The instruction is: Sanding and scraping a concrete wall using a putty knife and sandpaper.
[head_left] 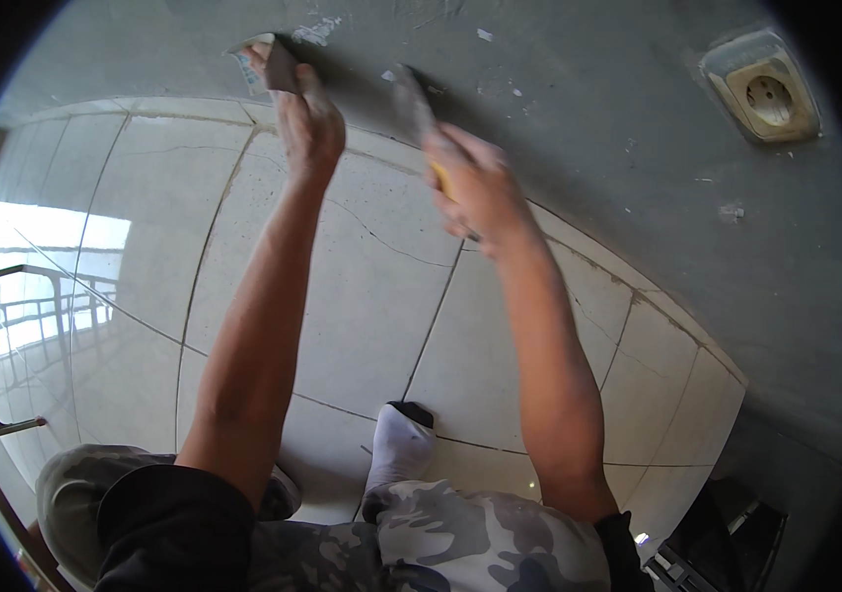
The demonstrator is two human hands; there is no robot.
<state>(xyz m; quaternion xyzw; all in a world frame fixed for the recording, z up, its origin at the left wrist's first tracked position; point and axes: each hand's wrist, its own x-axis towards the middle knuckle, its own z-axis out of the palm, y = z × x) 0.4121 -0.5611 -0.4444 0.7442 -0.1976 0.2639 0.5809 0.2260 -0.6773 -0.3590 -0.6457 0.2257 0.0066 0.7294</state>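
Observation:
My left hand is closed on a folded piece of sandpaper, brownish grey on one face and whitish with teal print on the other. It is up against the lower part of the grey wall. My right hand grips a putty knife by its yellow handle, which the fingers mostly cover. The blade points up and to the left, close to the wall; slight blur hides whether its tip touches. White filler patches dot the wall above and between both hands.
A power socket sits on the wall at upper right. Pale cracked floor tiles meet the wall along a tile skirting. My foot in a white sock stands on them. A metal frame is at left, black objects at lower right.

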